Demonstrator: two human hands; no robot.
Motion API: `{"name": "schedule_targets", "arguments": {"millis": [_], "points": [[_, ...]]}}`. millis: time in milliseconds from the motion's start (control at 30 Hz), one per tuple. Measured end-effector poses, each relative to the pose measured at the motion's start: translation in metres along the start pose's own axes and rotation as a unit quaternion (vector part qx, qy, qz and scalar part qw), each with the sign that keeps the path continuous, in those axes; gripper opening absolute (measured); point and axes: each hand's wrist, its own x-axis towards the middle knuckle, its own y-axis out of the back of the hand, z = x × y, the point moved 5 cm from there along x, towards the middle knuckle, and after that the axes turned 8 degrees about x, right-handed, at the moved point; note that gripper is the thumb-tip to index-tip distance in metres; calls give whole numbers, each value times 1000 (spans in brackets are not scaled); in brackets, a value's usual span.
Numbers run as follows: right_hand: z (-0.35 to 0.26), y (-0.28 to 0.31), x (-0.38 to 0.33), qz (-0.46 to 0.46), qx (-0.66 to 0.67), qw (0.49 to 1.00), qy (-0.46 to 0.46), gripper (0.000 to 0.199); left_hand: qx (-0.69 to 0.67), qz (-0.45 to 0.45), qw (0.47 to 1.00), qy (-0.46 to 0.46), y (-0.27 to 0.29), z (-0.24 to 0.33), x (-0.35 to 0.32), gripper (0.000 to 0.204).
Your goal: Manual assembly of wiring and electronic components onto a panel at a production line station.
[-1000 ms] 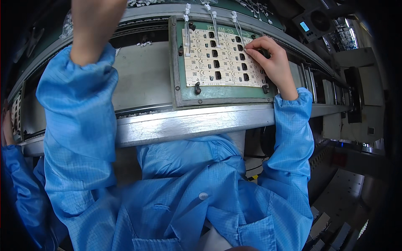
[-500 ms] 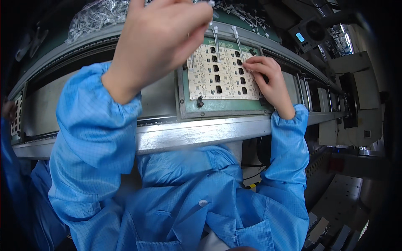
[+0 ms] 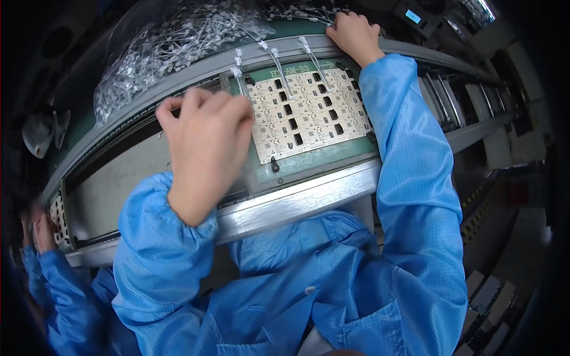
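Observation:
A panel of cream circuit boards (image 3: 312,115) with black parts in two columns lies in a green fixture (image 3: 320,161). Several white wire leads with plugs lie across its far edge, one wire lead (image 3: 239,74) at the far left corner. My left hand (image 3: 208,142) is beside the panel's left edge, its fingers curled and slightly blurred; its fingertips are hidden, close to that lead. Beyond the fixture, my right hand (image 3: 358,38) reaches over the far rail with bent fingers, thumb and forefinger drawn together beside loose wire leads (image 3: 309,13). What either holds is hidden.
A clear plastic bag (image 3: 172,50) full of white wire leads lies beyond the far rail. The near metal rail (image 3: 297,199) runs between me and the fixture. At the far left, another person's hands (image 3: 41,228) are beside a second panel (image 3: 59,216).
My right hand has left the panel and moved out to the far rail. My left hand has come back down from the far side to the panel's left edge. The view has shifted.

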Motion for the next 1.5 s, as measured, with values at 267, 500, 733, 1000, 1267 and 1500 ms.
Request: {"name": "schedule_targets", "arguments": {"millis": [267, 500, 733, 1000, 1267, 1500], "points": [[5, -8, -4, 31, 113, 992, -47, 24, -35, -135, 990, 22, -16, 11, -8, 3], [21, 11, -4, 60, 272, 958, -73, 17, -27, -143, 989, 23, -18, 10, -9, 3], [34, 22, 7, 103, 446, 887, -60, 16, -21, -160, 987, 16, -14, 13, -8, 3], [54, 45, 29, 166, 640, 750, -26, 14, 18, -175, 983, -55, 6, 29, -23, 15], [34, 48, 6, 104, 771, 627, -35, 16, -12, -6, 1000, -22, -25, -83, 58, 26], [-19, 70, -26, 41, 747, 661, 60, 23, 132, -13, 988, 79, -68, -136, 97, 22]]}}
